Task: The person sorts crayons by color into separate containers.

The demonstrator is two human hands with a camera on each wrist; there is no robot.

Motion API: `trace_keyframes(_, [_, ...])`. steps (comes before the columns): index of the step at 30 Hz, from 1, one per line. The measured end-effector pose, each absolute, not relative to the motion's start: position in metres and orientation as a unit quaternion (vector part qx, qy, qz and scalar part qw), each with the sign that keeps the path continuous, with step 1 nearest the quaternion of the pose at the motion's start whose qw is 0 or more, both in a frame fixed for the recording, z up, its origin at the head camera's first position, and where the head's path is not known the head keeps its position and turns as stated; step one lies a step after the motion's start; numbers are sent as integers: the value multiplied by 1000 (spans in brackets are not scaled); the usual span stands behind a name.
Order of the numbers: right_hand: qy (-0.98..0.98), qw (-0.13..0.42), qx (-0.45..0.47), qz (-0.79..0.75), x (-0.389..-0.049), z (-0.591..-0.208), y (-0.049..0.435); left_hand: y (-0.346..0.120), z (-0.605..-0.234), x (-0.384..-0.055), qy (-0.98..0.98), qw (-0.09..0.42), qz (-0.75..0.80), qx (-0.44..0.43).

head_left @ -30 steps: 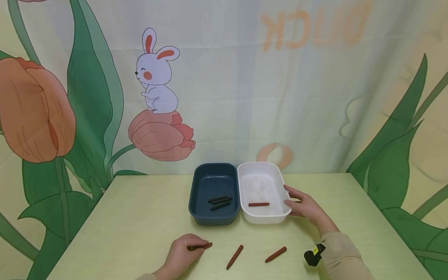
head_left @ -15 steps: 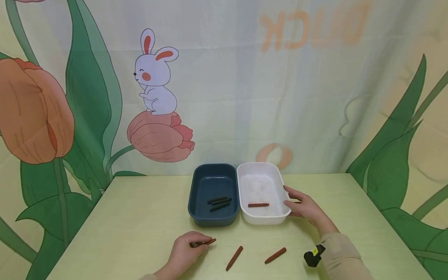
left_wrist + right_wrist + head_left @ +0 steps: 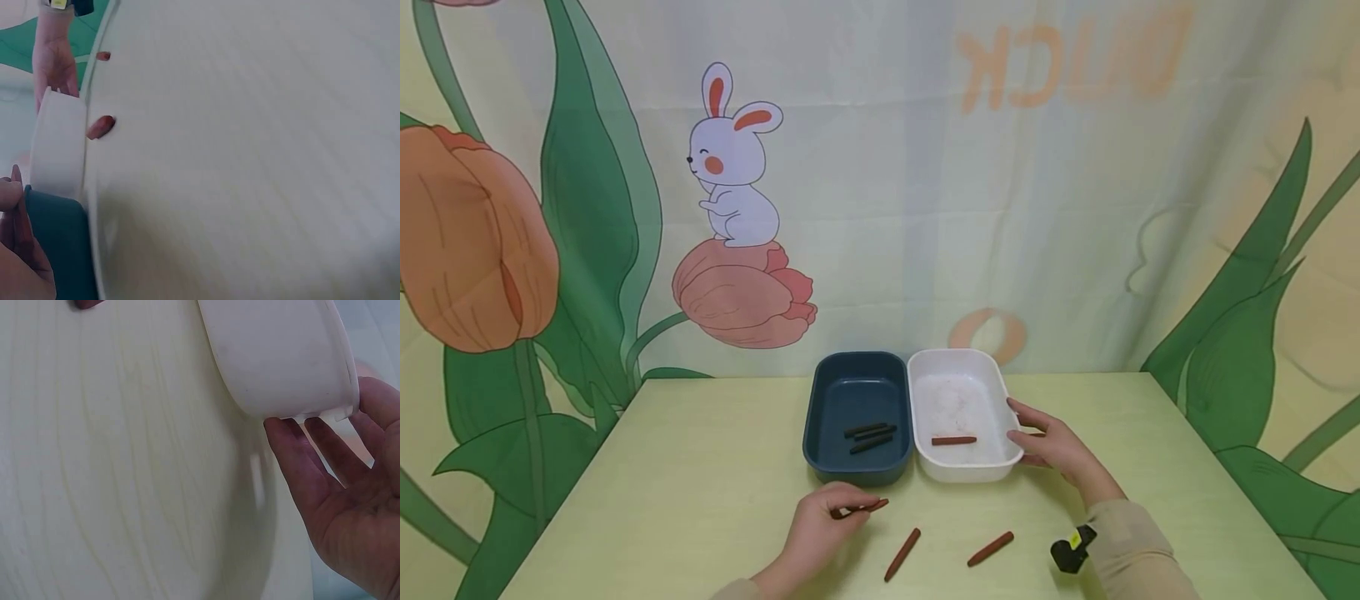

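My left hand (image 3: 823,525) pinches a red-brown crayon (image 3: 874,506) just in front of the dark blue tub (image 3: 857,477). Part of that crayon is hidden by the fingers; it shows upright-looking in the left wrist view, a red-brown crayon (image 3: 23,219) between thumb and fingers. Three dark crayons (image 3: 871,437) lie inside the blue tub. Beside it stands the white tub (image 3: 966,473), with one red-brown crayon (image 3: 953,441) in it. My right hand (image 3: 1060,446) grips the white tub's right side, its fingertips at the rim; the right wrist view shows this hand at the tub's wall (image 3: 281,356).
Two more red-brown crayons lie on the light wood table (image 3: 662,500): one slanted crayon (image 3: 902,554) near the left hand, another crayon (image 3: 991,548) farther right. A printed curtain (image 3: 880,208) hangs behind the table. A black device (image 3: 1072,550) sits at the right wrist.
My left hand has moved right and forward with the crayon, toward the front of the blue tub. The right hand keeps its place on the white tub.
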State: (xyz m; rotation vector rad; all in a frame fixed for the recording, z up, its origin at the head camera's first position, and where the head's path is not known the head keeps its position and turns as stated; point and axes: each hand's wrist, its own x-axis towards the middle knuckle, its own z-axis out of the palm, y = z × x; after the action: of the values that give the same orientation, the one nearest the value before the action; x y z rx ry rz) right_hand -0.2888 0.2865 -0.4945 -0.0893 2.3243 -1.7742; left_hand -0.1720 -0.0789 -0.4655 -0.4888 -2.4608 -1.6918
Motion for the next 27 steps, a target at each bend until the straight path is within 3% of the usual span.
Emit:
trace_keyframes(8, [787,109,-32,-606,-288,-495,287,-65,-485,-191,-806,68,-567,-154])
trace_keyframes(27, [781,106,-44,-614,-286,-493,285,-32,-460,-204,-796,89,-565,-199])
